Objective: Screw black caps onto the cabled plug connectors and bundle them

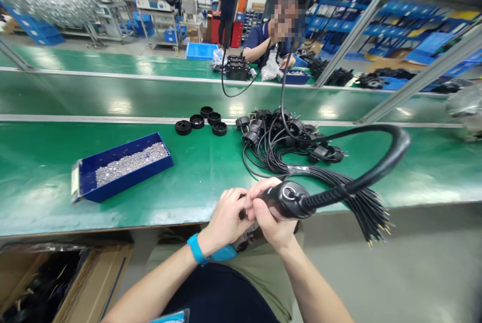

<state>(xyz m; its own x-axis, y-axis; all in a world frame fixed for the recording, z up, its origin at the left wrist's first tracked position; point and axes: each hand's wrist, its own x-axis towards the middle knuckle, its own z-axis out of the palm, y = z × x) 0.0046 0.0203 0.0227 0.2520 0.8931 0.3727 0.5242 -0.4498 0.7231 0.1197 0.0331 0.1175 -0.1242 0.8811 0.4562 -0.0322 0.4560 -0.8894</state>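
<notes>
At the left of the green desk [45, 187], a blue tray [124, 182] heaped with small silvery screws [130, 162] is seen. Just beyond it, 5 round black caps [201, 122] are laid out in a loose cluster.

At the near edge of the desk, the left hand [226, 215], banded with a blue wrist strap [196, 248], is shown with its fingers pinched narrow. They appear to be closed on a small dark part [246, 236] that is mostly hidden beneath both hands.

Touching it, the right hand [269, 217] is wrapped firmly around the barrel of a black power driver [289, 198], which is held low between desk edge and lap. From the driver a thick black hose [376, 167] is looped up and away to the right.

The driver is judged rigid, hard-shelled and of some weight, and its stiff hose is likely to tug sideways. The barrel just behind the nose is taken to be the surest place for a grip. The small part is thought light and easily dropped, so a fingertip pinch suits it.

Behind the hands, a bundle of black leads [286, 142] with sockets is piled on the desk, its bared wire ends [372, 217] fanned over the edge at right. A co-worker [263, 36] is seated at the far line.
</notes>
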